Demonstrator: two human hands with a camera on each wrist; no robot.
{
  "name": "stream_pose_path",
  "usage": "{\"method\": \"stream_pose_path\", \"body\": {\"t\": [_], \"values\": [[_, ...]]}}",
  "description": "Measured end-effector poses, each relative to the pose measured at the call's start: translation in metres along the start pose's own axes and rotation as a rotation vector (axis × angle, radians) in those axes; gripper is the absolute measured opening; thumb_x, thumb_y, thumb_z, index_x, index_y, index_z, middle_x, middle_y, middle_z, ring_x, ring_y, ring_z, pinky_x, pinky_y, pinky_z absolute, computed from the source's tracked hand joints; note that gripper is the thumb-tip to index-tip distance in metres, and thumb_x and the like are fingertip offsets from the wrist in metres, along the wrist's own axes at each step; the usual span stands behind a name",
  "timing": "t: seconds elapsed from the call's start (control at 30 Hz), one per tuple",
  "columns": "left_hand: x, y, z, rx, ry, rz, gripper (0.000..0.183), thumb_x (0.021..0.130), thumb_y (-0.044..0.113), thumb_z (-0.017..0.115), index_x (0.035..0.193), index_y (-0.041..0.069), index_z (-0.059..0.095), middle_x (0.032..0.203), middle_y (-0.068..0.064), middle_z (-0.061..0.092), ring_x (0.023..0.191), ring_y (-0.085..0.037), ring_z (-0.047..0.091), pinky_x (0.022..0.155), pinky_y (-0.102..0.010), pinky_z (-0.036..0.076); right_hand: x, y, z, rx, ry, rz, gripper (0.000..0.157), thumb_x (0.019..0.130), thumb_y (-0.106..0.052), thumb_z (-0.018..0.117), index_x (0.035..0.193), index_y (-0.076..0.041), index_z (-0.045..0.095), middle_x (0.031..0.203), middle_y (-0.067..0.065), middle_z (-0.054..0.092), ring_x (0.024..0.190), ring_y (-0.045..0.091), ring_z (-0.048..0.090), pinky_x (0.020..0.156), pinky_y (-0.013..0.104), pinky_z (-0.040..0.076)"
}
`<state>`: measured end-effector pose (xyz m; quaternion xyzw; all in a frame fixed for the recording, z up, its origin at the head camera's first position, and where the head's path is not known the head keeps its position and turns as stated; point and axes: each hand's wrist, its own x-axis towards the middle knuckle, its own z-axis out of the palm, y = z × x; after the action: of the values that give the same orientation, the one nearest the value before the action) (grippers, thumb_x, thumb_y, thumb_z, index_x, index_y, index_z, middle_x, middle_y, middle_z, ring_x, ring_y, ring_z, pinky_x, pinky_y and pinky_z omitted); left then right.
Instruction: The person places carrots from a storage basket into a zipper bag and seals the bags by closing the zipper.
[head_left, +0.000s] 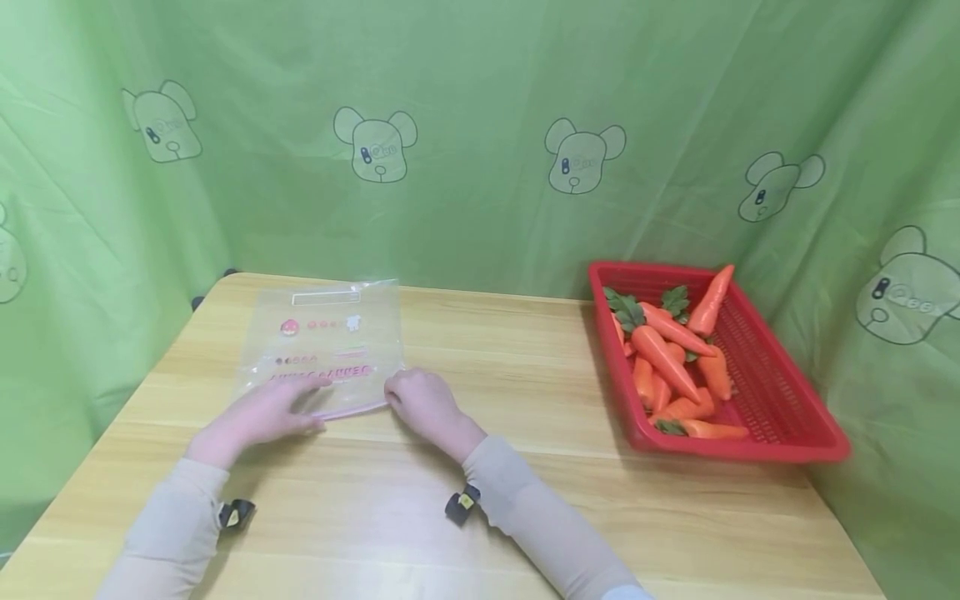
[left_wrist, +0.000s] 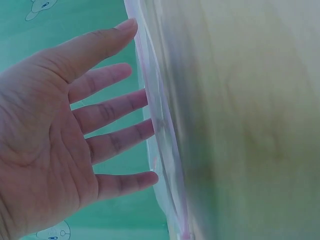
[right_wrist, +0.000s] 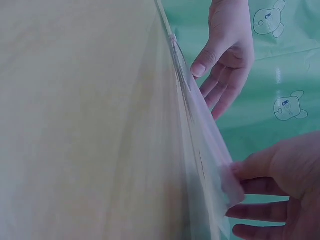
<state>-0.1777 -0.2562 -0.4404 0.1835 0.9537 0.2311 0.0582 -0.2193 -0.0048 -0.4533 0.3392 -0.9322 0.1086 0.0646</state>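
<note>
A clear plastic zip bag [head_left: 325,350] with pink print lies flat on the table, its pink zip edge [head_left: 352,411] toward the person. At the near right corner of that edge, my right hand [head_left: 426,408] pinches the bag; the right wrist view shows the thumb of this right hand [right_wrist: 285,180] on the lifted corner. My left hand [head_left: 266,410] hovers over the bag's near left part. In the left wrist view the left hand [left_wrist: 70,120] has its fingers spread and fairly straight, with the fingertips right at the bag's edge.
On the right side of the table stands a red plastic basket [head_left: 787,375] holding several orange carrots [head_left: 667,362], some with green leaves. The wooden table [head_left: 510,358] is bordered at the back and sides by a green curtain [head_left: 480,217] printed with bear heads.
</note>
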Motion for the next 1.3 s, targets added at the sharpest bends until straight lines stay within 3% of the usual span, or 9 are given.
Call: {"method": "stream_pose_path", "body": {"t": [0.47, 0.73, 1.07, 1.3], "values": [[-0.002, 0.013, -0.009, 0.049, 0.087, 0.025, 0.055, 0.088, 0.033, 0.068, 0.135, 0.008, 0.054, 0.143, -0.022, 0.05, 0.13, -0.042, 0.048, 0.109, -0.059, 0.033, -0.001, 0.009, -0.021, 0.093, 0.209, -0.003, 0.016, 0.096, -0.016, 0.056, 0.099, -0.013, 0.071, 0.1, 0.002, 0.074, 0.09, 0.016, 0.07, 0.081, 0.028, 0.056], [-0.005, 0.025, -0.017, 0.052, 0.143, 0.073, 0.05, 0.091, 0.032, 0.065, 0.131, 0.003, 0.057, 0.133, -0.02, 0.059, 0.122, -0.041, 0.056, 0.104, -0.057, 0.041, -0.001, 0.016, -0.032, 0.127, 0.306, 0.007, 0.015, 0.095, -0.015, 0.058, 0.1, -0.011, 0.071, 0.101, 0.004, 0.074, 0.093, 0.019, 0.07, 0.084, 0.03, 0.056], [-0.005, 0.033, -0.017, 0.116, 0.178, 0.105, 0.045, 0.09, 0.028, 0.065, 0.129, 0.005, 0.059, 0.128, -0.018, 0.063, 0.116, -0.038, 0.061, 0.101, -0.055, 0.044, -0.001, 0.027, -0.044, 0.143, 0.414, 0.002, 0.013, 0.094, -0.013, 0.058, 0.099, -0.01, 0.07, 0.099, 0.005, 0.073, 0.092, 0.02, 0.069, 0.084, 0.03, 0.056], [0.003, 0.038, -0.02, 0.147, 0.248, 0.085, 0.029, 0.091, 0.023, 0.064, 0.115, 0.006, 0.066, 0.107, -0.014, 0.072, 0.096, -0.031, 0.069, 0.086, -0.048, 0.054, 0.0, 0.032, -0.052, 0.16, 0.479, -0.016, 0.013, 0.094, -0.013, 0.059, 0.098, -0.007, 0.07, 0.098, 0.008, 0.074, 0.094, 0.022, 0.07, 0.086, 0.031, 0.056]]}}
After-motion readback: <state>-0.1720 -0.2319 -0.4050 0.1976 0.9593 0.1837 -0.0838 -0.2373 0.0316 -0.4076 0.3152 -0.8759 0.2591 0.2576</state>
